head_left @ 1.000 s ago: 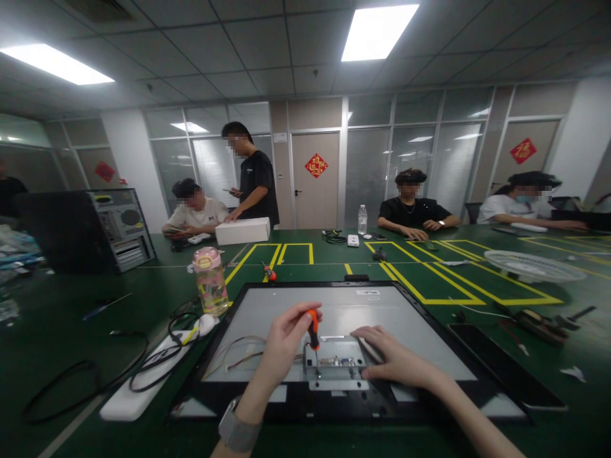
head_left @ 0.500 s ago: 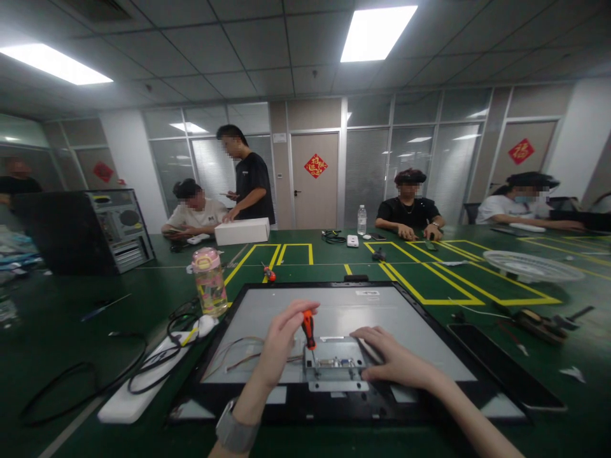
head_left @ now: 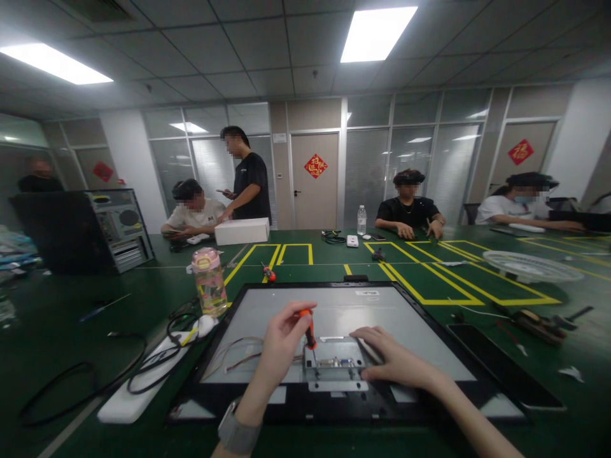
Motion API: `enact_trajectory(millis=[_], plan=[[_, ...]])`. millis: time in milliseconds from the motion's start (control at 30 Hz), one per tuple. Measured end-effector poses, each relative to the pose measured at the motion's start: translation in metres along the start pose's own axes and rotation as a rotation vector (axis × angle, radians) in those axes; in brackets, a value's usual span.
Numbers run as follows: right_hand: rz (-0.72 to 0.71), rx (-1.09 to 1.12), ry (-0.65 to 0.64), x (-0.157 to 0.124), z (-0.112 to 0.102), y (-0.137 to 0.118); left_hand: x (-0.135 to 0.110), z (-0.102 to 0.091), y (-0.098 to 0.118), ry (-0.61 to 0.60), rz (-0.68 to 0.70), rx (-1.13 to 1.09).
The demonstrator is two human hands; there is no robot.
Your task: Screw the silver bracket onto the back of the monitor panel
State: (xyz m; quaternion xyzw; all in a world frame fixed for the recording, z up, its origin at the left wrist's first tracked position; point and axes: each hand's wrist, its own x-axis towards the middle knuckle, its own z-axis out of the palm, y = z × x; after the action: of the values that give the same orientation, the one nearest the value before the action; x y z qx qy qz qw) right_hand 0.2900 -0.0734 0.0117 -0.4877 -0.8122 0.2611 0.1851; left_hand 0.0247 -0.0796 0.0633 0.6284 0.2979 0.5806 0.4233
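Observation:
A monitor panel [head_left: 410, 324] lies face down on the green table, its grey metal back up. My left hand [head_left: 279, 346] grips a small orange-handled screwdriver [head_left: 309, 331], tip down at the left end of a small metal bracket [head_left: 334, 367] near the panel's front edge. My right hand [head_left: 394, 357] rests flat on the panel, fingers on the bracket's right end. Thin wires [head_left: 238, 356] run across the panel left of my left hand. A grey watch sits on my left wrist.
A pink-lidded bottle [head_left: 209, 282], black cables [head_left: 143, 366] and a white strip lie to the left. A computer case [head_left: 90, 229] stands far left. A black cover [head_left: 501, 362], tools [head_left: 539, 318] and a fan grille [head_left: 532, 265] lie right. Several people sit or stand at the far side.
The screwdriver has shifted slightly left and tilted in my left hand. My right hand stays put. The standing person and a figure at far left have moved a little.

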Motion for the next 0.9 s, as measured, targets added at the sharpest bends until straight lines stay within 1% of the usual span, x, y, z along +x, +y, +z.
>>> enact_trajectory(millis=[100,233,300,467,500,600,667,833,900], plan=[[0.013,0.009,-0.009,-0.0006,-0.0012,-0.0026,0.0001,-0.0002,0.0005,0.025,0.031,0.018],[0.024,0.012,-0.016,-0.0002,-0.0011,-0.0020,-0.0011,-0.0006,0.0012,-0.030,-0.030,-0.069],[0.012,0.012,-0.012,0.0001,-0.0004,-0.0005,-0.0015,0.0002,0.0006,-0.049,-0.044,-0.072],[-0.010,0.005,-0.003,-0.0005,-0.0004,-0.0005,-0.0006,0.0003,-0.0015,0.034,0.066,0.050],[-0.007,0.003,-0.005,-0.0008,-0.0007,-0.0009,-0.0006,-0.0001,-0.0011,0.027,0.065,0.053],[0.006,-0.007,-0.006,-0.0011,-0.0010,-0.0014,-0.0013,0.0000,0.0024,-0.051,0.023,0.005],[0.004,-0.009,-0.003,-0.0010,-0.0006,-0.0007,-0.0018,0.0016,0.0046,-0.071,0.011,-0.009],[-0.004,-0.006,-0.001,0.0000,0.0003,0.0014,-0.0004,0.0019,0.0034,0.021,0.069,0.063],[0.000,-0.014,-0.002,0.0004,0.0001,0.0012,0.0001,-0.0002,0.0014,0.008,0.047,0.036]])
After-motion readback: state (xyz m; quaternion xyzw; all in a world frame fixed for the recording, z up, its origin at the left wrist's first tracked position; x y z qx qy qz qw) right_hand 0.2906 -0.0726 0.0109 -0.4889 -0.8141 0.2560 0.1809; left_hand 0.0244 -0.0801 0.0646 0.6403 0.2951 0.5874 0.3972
